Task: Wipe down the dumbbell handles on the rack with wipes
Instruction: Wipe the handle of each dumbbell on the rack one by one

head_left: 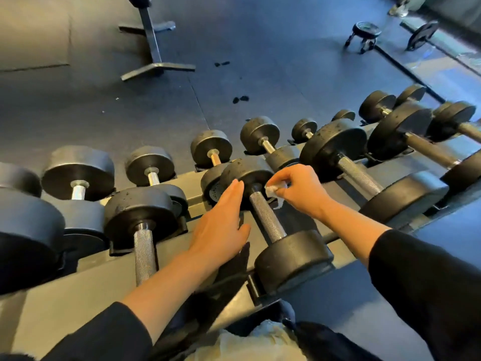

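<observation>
Over the near row of the rack (145,290), two bare forearms reach forward out of dark sleeves (426,277) toward one dumbbell (276,222) near the middle of the view. On the left, the left hand (221,225) lies flat with its fingers straight and close together, pointing away from the person; the fingertips touch the far head of that dumbbell and the thumb sticks out toward the knurled handle (266,216). It holds nothing. Just right of it, the handle runs bare from the far head down to the near head, which sits in a bracket on the rack's front rail. To the right, the right hand (299,188) hangs over the far end of the handle with the wrist bent and the fingers curled down, pinching a small crumpled white wipe (273,191); the wipe sits just beside the handle where it meets the far head, and whether it touches the metal is unclear.

More black dumbbells line the grey rack in two rows, larger ones at the left and right edges. Beyond lies a dark rubber floor (260,48) with small black scraps on it, a metal stand base (156,66) at upper left, and a low stool (364,35) and a weight plate (423,35) at upper right.
</observation>
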The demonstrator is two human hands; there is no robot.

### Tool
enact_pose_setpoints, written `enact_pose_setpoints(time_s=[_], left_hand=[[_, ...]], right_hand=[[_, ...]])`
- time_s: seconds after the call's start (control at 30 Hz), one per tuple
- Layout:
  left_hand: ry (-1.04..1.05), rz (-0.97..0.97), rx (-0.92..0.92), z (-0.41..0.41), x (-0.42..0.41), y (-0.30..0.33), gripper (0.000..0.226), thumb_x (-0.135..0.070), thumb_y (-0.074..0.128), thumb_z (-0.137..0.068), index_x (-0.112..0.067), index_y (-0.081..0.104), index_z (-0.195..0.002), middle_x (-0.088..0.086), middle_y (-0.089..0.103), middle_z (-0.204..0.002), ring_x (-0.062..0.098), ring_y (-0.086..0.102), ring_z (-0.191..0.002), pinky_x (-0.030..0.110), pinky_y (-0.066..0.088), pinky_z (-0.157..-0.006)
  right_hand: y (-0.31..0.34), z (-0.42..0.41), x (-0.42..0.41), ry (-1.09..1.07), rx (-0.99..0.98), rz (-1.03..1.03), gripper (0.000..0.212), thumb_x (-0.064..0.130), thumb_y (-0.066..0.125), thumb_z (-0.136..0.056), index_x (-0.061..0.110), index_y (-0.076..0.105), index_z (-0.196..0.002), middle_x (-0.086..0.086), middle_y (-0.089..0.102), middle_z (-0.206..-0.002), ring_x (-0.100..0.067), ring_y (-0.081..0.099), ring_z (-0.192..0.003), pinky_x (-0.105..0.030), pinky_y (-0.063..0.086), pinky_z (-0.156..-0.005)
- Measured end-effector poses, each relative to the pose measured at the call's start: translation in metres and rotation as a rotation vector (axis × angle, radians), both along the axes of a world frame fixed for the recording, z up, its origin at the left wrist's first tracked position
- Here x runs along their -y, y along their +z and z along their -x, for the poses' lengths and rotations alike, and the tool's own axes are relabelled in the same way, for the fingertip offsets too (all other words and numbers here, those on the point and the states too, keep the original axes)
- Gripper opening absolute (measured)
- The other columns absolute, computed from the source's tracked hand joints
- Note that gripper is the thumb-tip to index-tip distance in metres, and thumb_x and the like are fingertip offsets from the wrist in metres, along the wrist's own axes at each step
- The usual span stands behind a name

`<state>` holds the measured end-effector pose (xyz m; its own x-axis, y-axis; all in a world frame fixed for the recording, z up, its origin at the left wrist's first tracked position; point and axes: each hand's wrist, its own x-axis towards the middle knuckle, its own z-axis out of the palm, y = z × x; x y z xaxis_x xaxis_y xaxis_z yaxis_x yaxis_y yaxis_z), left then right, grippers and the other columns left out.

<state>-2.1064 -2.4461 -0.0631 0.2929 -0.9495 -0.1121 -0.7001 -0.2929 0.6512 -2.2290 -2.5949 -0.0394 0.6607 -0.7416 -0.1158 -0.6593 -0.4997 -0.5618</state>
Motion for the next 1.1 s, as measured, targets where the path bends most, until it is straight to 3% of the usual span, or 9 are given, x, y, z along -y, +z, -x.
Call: enact_pose_setpoints(time_s=[0.1,0.23,0.33,0.47,0.7,0.77,0.87,1.03,1.1], left_hand=[[0.108,-0.045,-0.024,0.022,0.006,0.007,0.078,-0.026,0.058,-0.091,-0.026,0.009,-0.152,-0.008,0.01,-0.159,0.015,0.025,-0.142,0.03,0.028,-0.109],[0.157,-0.088,-0.014,0.047,0.01,0.009,0.075,-0.024,0.056,-0.093,-0.026,0.01,-0.152,-0.007,0.011,-0.159,0.012,0.02,-0.143,0.025,0.021,-0.11],[0.242,-0.122,-0.023,0.054,0.012,0.009,0.073,-0.018,0.056,-0.093,-0.025,0.014,-0.152,-0.007,0.012,-0.159,0.009,0.014,-0.144,0.018,0.011,-0.105],[0.31,-0.137,0.01,0.059,0.016,0.015,0.071,-0.02,0.057,-0.092,-0.026,0.017,-0.151,-0.008,0.015,-0.158,0.007,0.014,-0.143,0.018,0.01,-0.106],[0.349,-0.124,0.07,0.087,0.036,0.028,0.065,-0.028,0.057,-0.093,-0.023,0.026,-0.149,-0.006,0.02,-0.157,0.008,0.017,-0.143,0.018,0.012,-0.106],[0.372,-0.109,0.113,0.095,0.041,0.029,0.062,-0.029,0.057,-0.093,-0.023,0.028,-0.148,-0.007,0.024,-0.155,0.008,0.022,-0.141,0.017,0.016,-0.104],[0.47,-0.093,0.118,0.105,0.044,0.028,0.056,-0.031,0.056,-0.093,-0.023,0.035,-0.145,-0.009,0.033,-0.149,0.006,0.032,-0.134,0.014,0.02,-0.096],[0.625,-0.054,0.057,0.107,0.039,0.019,0.051,-0.026,0.062,-0.09,-0.022,0.046,-0.138,-0.008,0.042,-0.141,0.002,0.038,-0.125,0.013,0.024,-0.096],[0.629,-0.027,0.045,0.107,0.038,0.018,0.052,-0.023,0.064,-0.088,-0.024,0.047,-0.137,-0.013,0.043,-0.137,-0.007,0.034,-0.117,0.002,0.021,-0.091]], right_hand=[[-0.017,-0.004,0.003,0.037,0.041,-0.036,0.018,0.013,0.068,-0.084,0.015,0.074,-0.101,-0.002,0.07,-0.104,-0.012,0.061,-0.096,-0.029,0.049,-0.092],[-0.029,0.005,0.009,0.037,0.15,-0.229,0.017,0.017,0.072,-0.081,0.016,0.075,-0.098,-0.001,0.071,-0.101,-0.01,0.063,-0.093,-0.026,0.05,-0.089],[-0.033,0.019,0.012,0.055,0.217,-0.378,0.015,0.009,0.075,-0.076,0.017,0.076,-0.088,0.003,0.07,-0.09,-0.009,0.063,-0.09,-0.028,0.05,-0.091],[-0.03,0.03,0.012,0.143,0.238,-0.477,0.024,-0.005,0.07,-0.073,0.018,0.075,-0.077,0.002,0.069,-0.089,-0.012,0.062,-0.092,-0.031,0.049,-0.093],[-0.019,0.048,0.006,0.225,0.273,-0.618,0.029,-0.009,0.062,-0.073,0.017,0.069,-0.061,0.001,0.064,-0.07,-0.006,0.059,-0.071,-0.021,0.049,-0.065],[-0.027,0.051,0.007,0.09,0.298,-0.534,0.026,-0.006,0.063,-0.076,0.017,0.07,-0.068,0.002,0.064,-0.072,-0.005,0.058,-0.07,-0.017,0.046,-0.063],[-0.04,0.052,0.011,-0.059,0.278,-0.391,0.02,0.001,0.064,-0.081,0.011,0.073,-0.096,-0.002,0.068,-0.091,-0.011,0.059,-0.085,-0.023,0.048,-0.077],[-0.051,0.039,0.015,-0.015,0.272,-0.423,0.027,0.006,0.057,-0.09,0.009,0.066,-0.116,-0.007,0.062,-0.122,-0.019,0.056,-0.114,-0.023,0.041,-0.093],[-0.052,0.033,0.015,-0.004,0.285,-0.451,0.03,0.005,0.058,-0.09,0.011,0.065,-0.119,-0.006,0.06,-0.126,-0.019,0.054,-0.118,-0.026,0.042,-0.098]])
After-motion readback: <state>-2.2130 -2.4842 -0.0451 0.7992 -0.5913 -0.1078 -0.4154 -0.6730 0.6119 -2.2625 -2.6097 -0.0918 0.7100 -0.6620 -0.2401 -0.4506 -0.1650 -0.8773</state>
